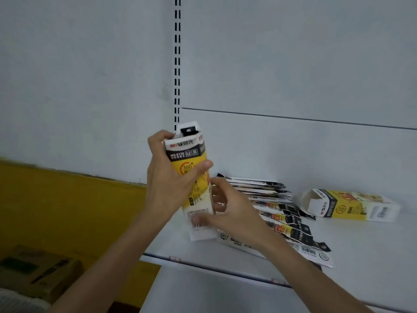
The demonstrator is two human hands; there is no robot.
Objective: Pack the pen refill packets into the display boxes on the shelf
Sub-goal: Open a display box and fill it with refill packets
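The left hand [171, 179] has a full grip round the upright display box [191, 154]; the right hand [230, 213] pinches its base, refill packets [282, 213] lying just right.

Up top, pale grey-white back panels [79, 75] fill the view from ten o'clock round to two, evenly lit, no hard shadows. Right at twelve o'clock a slotted upright [177, 53] runs straight down, paired black slots stacked in a column. From its foot a thin dark seam [293, 118] slants toward three o'clock across the right panel. At four o'clock the white shelf [372, 256] juts out, its front edge cutting diagonally toward six. Below it, at six, another white surface [214, 294]. Over at nine o'clock, a yellow wall [67, 211], ragged along its top edge. At eight o'clock, a brown cardboard carton [38, 269], blurred.
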